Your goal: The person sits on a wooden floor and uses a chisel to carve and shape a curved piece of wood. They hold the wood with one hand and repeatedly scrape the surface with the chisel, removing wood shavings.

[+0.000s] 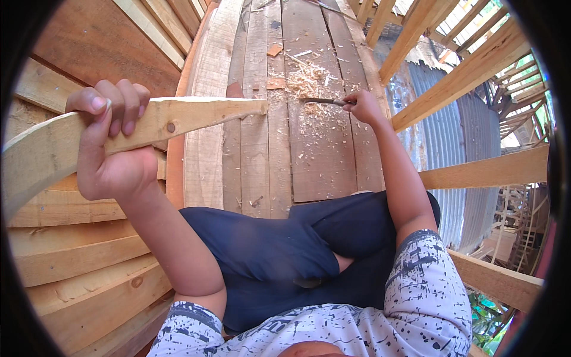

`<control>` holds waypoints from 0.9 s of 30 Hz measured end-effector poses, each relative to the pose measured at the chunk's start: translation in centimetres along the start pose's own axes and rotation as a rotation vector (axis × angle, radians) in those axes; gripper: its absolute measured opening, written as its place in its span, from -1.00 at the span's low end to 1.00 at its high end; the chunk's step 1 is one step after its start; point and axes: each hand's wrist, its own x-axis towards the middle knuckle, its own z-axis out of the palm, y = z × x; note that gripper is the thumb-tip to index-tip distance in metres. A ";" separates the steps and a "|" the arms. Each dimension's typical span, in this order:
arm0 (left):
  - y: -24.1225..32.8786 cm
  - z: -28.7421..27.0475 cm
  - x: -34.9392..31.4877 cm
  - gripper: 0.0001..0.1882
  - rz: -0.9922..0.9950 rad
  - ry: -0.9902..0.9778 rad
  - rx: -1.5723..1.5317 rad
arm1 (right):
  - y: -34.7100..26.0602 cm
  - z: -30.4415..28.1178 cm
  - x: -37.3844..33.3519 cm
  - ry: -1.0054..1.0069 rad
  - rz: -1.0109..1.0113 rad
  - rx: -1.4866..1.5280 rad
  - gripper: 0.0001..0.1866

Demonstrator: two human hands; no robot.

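Note:
My left hand (pixel 122 128) is closed around a pale wooden board (pixel 190 119), its fingers over the top edge and the palm heel below. The board has a dark knot and runs from the left rim to a narrower end above the floor planks. To the right, my right hand (pixel 361 107) grips a knife (pixel 324 101) with a narrow dark blade. The blade points left, apart from the board's end, and sits over scattered wood shavings (pixel 309 77). My fingers hide most of the handle.
Wooden floor planks (pixel 318 160) run away in front of my bent legs. A slatted timber wall (pixel 89 238) rises on the left. Wooden rails (pixel 476 175) border the right side, with corrugated metal sheets (pixel 437 131) beyond and below. Small wood chips (pixel 275 50) lie ahead.

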 end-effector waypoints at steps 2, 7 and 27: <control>0.0 0.1 0.0 -0.88 0.008 -0.001 -0.002 | 0.3 -1.2 0.4 -0.042 -0.017 0.021 -0.69; 0.2 -0.1 0.0 -0.90 -0.040 0.026 -0.032 | 0.2 -0.3 -0.2 -0.522 -0.162 -0.063 -0.66; 0.3 -0.4 0.1 -0.92 -0.030 0.029 -0.040 | 3.7 -2.6 0.2 -0.280 0.050 0.081 -0.72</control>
